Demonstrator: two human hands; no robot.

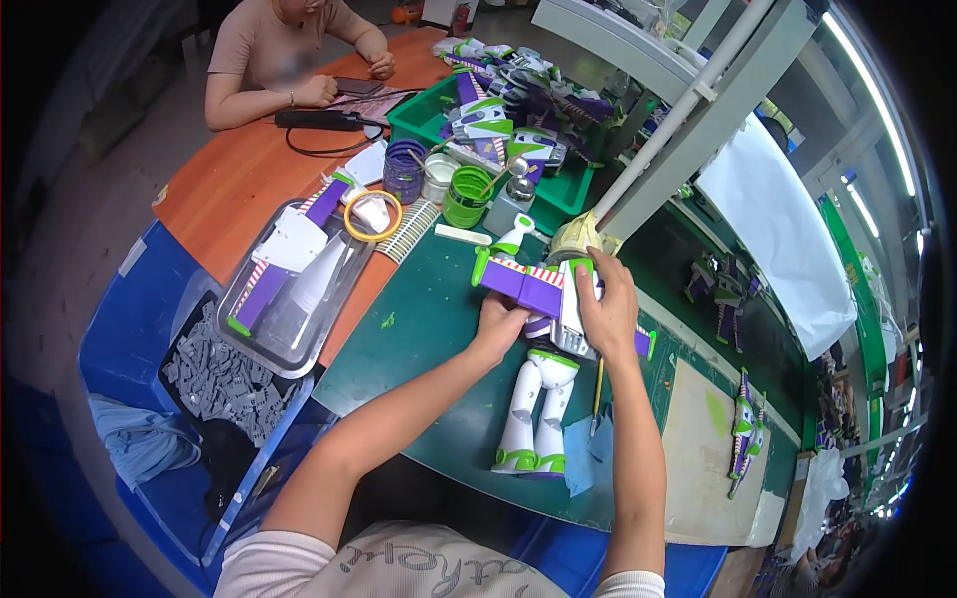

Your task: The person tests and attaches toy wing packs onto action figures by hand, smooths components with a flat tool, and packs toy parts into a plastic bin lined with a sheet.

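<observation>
On the green work mat lies a toy spaceman figure (545, 395) with white legs, green-trimmed feet and a purple-and-white winged pack (523, 283) at its upper body. Red-and-white stripes run along the wing's edge. My left hand (498, 327) grips the figure from the left, just under the purple wing, its fingertips partly hidden. From the right, my right hand (609, 304) holds the white pack, thumb and fingers closed around its side. A thin brush (597, 397) and a blue cloth (588, 453) lie beside the legs.
Paint jars, one with bright green paint (466, 196), stand behind the figure near a green crate (424, 113) heaped with toy parts. A clear tray (289, 344) holds another wing piece at left. A bin of grey parts (221, 374) sits lower left. Another person (284, 60) sits across.
</observation>
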